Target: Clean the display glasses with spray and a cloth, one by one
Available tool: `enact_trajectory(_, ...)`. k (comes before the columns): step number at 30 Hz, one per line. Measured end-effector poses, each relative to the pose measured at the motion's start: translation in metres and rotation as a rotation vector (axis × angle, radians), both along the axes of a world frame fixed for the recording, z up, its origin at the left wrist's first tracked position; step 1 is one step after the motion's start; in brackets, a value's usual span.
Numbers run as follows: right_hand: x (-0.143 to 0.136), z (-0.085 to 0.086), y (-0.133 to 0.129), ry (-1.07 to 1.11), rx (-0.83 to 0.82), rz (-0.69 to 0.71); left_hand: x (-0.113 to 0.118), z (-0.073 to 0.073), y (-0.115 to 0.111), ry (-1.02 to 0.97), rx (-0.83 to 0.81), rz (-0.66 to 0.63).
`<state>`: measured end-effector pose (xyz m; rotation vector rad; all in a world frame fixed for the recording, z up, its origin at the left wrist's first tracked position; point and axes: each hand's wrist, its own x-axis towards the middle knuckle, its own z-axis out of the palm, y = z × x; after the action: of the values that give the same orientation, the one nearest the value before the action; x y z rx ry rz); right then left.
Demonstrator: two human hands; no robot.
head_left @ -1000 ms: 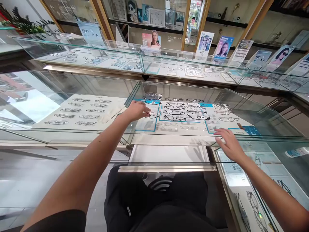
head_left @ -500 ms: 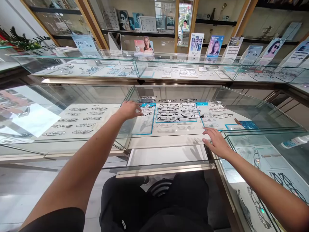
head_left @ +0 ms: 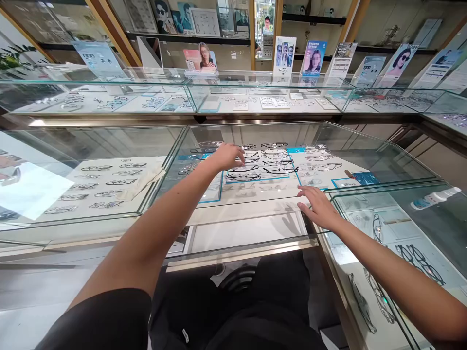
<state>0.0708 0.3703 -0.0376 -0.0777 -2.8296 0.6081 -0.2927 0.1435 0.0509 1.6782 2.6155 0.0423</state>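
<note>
My left hand reaches over the middle glass display case, its fingers loosely bent and apart, with nothing seen in them. Just below and beside it are rows of eyeglasses, mostly dark-framed, on a white board with blue-edged panels. I cannot tell whether the fingers touch the glass. The forearm hides part of the left rows. My right hand is at the near right of the same case, by the glass edge, fingers spread and holding nothing. Clear-framed eyeglasses lie beyond it.
A pale cloth lies by the left case, near more eyeglasses. At right, a white bottle stands out on the glass above several frames. An open drawer is before my lap. Advertising cards stand on the back counter.
My left hand has moved right, from the left edge of the eyeglass rows to over their middle. My right hand stays by the glass edge. The view has shifted a little.
</note>
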Motion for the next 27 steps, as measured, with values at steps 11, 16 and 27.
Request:
enact_trajectory(11, -0.002, -0.001, 0.001, 0.009, -0.035, 0.004, -0.032, -0.009, 0.018, 0.003, -0.035, 0.008)
enact_trajectory(16, -0.002, -0.001, 0.0, 0.01, -0.035, 0.004, -0.037, -0.009, 0.021, 0.039, -0.039, -0.006)
enact_trajectory(27, 0.0, 0.001, -0.002, 0.005, -0.057, 0.003, -0.004, 0.011, -0.005, -0.12, -0.012, -0.064)
